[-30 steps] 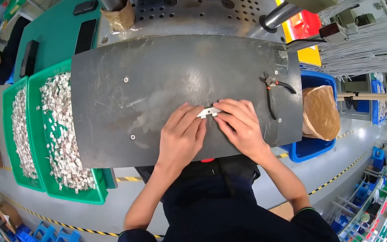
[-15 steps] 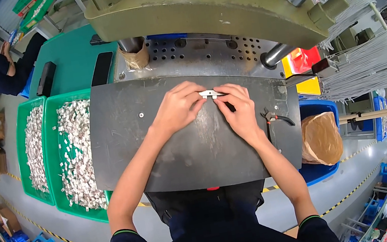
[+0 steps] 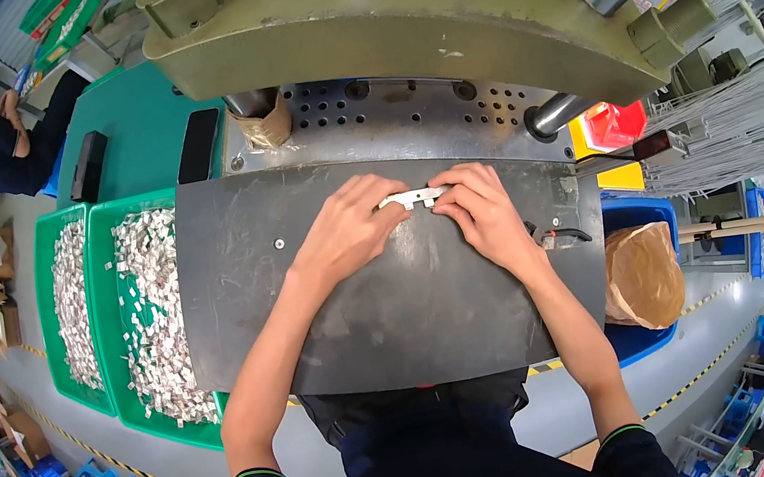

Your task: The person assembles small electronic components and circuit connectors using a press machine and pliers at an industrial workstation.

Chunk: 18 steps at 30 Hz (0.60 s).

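Observation:
Between my two hands is a small silvery-white metal piece [image 3: 414, 197] with short tabs and a dark hole, lying crosswise over the dark work plate [image 3: 356, 327]. Its left end is pinched in the fingers of my left hand [image 3: 355, 223]. My right hand [image 3: 483, 212] grips the right end between thumb and fingertips. Partly behind my right wrist lies a pair of pliers [image 3: 565, 234] with dark and red handles.
Ahead stands a heavy olive press [image 3: 392, 52] above a perforated metal bed [image 3: 404, 125]. Green bins [image 3: 120, 380] of small pale pieces sit at left; a blue bin [image 3: 653, 340] holds a brown paper bag [image 3: 643, 277] at right. A seated person [image 3: 7, 143] is far left.
More of the metal piece shows between my hands, which have spread slightly apart. The whole view has shifted a little, and my right forearm now covers part of the pliers.

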{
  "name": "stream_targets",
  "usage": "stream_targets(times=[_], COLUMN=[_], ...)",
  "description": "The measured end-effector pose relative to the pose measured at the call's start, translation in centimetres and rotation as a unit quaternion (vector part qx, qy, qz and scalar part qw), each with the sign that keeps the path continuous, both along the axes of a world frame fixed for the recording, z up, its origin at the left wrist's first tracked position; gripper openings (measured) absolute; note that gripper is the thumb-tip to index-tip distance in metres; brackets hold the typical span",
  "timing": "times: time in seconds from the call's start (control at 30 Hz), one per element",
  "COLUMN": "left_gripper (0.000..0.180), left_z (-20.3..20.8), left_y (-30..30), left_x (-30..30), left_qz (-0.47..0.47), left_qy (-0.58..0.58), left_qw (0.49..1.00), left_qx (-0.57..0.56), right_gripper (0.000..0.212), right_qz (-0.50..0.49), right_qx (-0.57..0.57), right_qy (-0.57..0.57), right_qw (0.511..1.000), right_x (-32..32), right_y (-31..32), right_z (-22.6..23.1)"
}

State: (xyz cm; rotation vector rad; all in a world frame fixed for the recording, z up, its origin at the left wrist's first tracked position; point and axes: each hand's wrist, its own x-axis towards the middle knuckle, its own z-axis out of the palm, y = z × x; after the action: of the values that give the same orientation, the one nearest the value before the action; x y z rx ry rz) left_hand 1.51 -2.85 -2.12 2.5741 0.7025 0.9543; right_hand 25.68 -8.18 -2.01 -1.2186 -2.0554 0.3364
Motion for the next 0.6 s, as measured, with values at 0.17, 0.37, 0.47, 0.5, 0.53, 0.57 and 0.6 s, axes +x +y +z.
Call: stream_targets(times=[0.17, 0.37, 0.47, 0.5, 0.53, 0.57, 0.6], left_gripper=[0.014, 0.013, 0.014, 0.014, 0.014, 0.013, 0.013], left_z=[0.4, 1.8, 2.3, 2.4, 2.4, 2.4, 2.5], left_y=[0.2, 0.6, 0.6, 0.6, 0.6, 0.6, 0.5], left_x=[-0.6, -1.9, -2.4, -2.6, -2.7, -2.8, -2.9], left_qz=[-0.015, -0.019, -0.017, -0.01, -0.01, -0.007, -0.005], left_qy=[0.012, 0.043, 0.053, 0.059, 0.06, 0.062, 0.064], left_qw=[1.0, 0.999, 0.998, 0.998, 0.998, 0.997, 0.997], left_qx=[-0.015, -0.02, -0.024, -0.029, -0.029, -0.033, -0.037], right_gripper=[0.012, 0.017, 0.017, 0.017, 0.017, 0.017, 0.016], right_qz=[-0.01, -0.015, -0.017, -0.018, -0.018, -0.018, -0.018], right_qx=[0.021, 0.038, 0.041, 0.041, 0.04, 0.031, 0.023], right_qy=[-0.02, -0.054, -0.065, -0.064, -0.063, -0.055, -0.048], right_qw=[1.0, 0.998, 0.997, 0.997, 0.997, 0.998, 0.998], right_x=[0.5, 1.5, 1.7, 1.9, 1.9, 1.9, 1.9], right_y=[-0.3, -0.5, -0.6, -0.5, -0.5, -0.5, -0.7], right_z=[0.0, 1.1, 1.4, 1.3, 1.2, 1.1, 1.0])
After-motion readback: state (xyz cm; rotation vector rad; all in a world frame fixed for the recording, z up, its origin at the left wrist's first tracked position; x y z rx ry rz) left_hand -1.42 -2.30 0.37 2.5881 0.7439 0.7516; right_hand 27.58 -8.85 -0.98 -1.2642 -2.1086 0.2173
